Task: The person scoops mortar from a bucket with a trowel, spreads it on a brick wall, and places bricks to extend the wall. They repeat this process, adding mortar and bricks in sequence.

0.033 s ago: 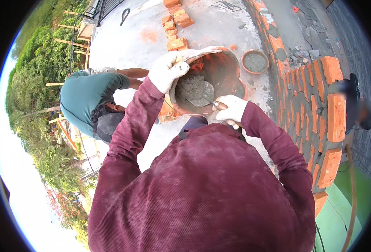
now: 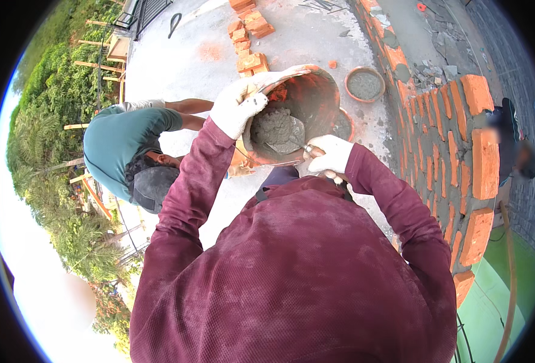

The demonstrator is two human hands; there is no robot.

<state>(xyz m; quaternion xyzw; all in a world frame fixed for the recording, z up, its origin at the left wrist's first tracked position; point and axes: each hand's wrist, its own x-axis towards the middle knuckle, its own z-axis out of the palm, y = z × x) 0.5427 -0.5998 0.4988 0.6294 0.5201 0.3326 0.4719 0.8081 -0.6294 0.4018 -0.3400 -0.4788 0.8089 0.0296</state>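
Note:
My left hand (image 2: 243,106), in a white glove, grips the upper-left rim of a tilted, mortar-stained bucket (image 2: 319,97). Inside it grey mortar (image 2: 273,121) lies on a trowel blade (image 2: 288,140). My right hand (image 2: 331,154), also gloved, is closed on the trowel's handle at the bucket's lower right. A second, rounded mortar-coated container (image 2: 343,126) shows partly behind the bucket. Farther right, a smaller orange basin (image 2: 364,85) of grey mortar sits on the pale concrete.
A co-worker in a teal shirt (image 2: 122,145) bends down close at my left. Orange bricks (image 2: 249,60) are stacked ahead. A mortared brick wall (image 2: 437,151) runs along my right; another person (image 2: 506,139) is beyond it. Railings (image 2: 134,21) and greenery (image 2: 43,109) lie to the left.
The view has shifted very slightly, and the co-worker appears a little lower and farther left. My hands keep their hold on the bucket and trowel.

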